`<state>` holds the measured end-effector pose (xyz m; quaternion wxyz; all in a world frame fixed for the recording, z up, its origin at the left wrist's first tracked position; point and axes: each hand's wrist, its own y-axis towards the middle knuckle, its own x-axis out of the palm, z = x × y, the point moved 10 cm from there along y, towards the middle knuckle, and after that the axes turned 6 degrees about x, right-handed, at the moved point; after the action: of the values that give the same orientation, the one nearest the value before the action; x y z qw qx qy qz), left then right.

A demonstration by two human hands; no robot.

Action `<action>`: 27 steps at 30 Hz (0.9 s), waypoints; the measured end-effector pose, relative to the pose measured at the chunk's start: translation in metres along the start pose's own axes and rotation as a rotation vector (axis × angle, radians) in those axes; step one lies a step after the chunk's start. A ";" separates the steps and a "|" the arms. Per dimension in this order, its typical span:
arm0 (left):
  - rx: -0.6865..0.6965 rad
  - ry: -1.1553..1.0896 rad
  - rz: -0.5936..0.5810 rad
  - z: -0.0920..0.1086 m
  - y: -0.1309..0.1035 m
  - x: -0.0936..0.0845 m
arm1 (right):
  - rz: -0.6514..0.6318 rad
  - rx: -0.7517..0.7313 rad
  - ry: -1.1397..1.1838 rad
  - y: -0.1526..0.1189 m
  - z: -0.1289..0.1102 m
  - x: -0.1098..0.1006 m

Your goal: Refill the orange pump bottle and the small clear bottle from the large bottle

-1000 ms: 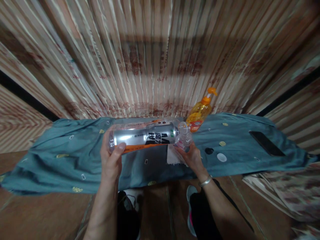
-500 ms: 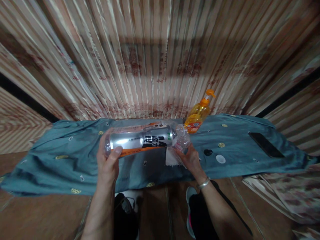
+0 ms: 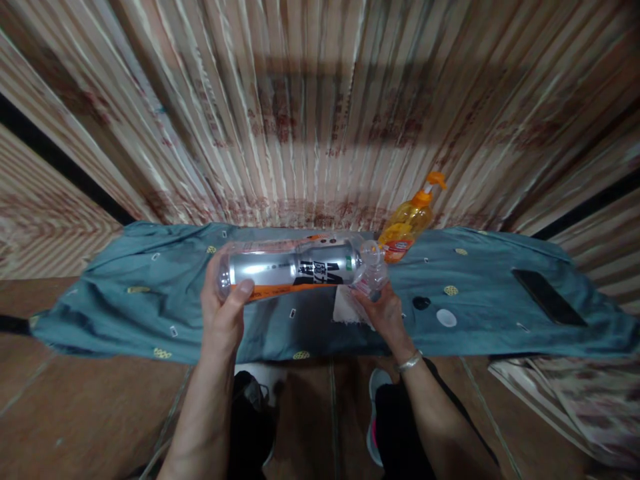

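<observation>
My left hand (image 3: 223,303) is closed around the base end of a large clear plastic bottle (image 3: 295,268) with a silver, black and orange label. The bottle lies nearly level above the cloth, its neck end to the right. At that end my right hand (image 3: 384,308) is closed on a small clear plastic container (image 3: 371,275), which meets the bottle's neck. Where one clear piece stops and the other starts is hard to make out. Beneath my right hand, a whitish square (image 3: 347,307) lies on the cloth, partly hidden.
A blue-green patterned cloth (image 3: 280,340) covers the narrow surface. Behind the bottle stands an orange pump bottle (image 3: 406,227). To the right lie a small black object (image 3: 421,303), a white round disc (image 3: 447,318) and a dark phone (image 3: 549,297). A pleated curtain (image 3: 320,113) hangs behind.
The whole view has shifted slightly, so the cloth and things on it appear further right. Both hands keep their holds, and the bottle stays nearly level.
</observation>
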<state>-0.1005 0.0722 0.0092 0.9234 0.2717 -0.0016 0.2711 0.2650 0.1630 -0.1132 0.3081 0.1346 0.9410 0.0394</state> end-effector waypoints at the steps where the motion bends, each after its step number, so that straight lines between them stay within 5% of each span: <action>1: -0.003 -0.014 0.014 0.000 -0.001 0.000 | -0.005 -0.001 0.007 0.000 -0.001 0.000; 13: 0.100 -0.018 0.047 0.019 0.001 0.006 | -0.023 0.022 0.046 0.000 -0.005 -0.003; 27: 0.038 -0.001 0.040 0.008 -0.003 0.001 | -0.057 0.060 0.048 0.001 -0.006 0.000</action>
<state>-0.0972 0.0666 0.0151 0.9125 0.2891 -0.0025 0.2895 0.2622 0.1643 -0.1080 0.2822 0.1161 0.9523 0.0055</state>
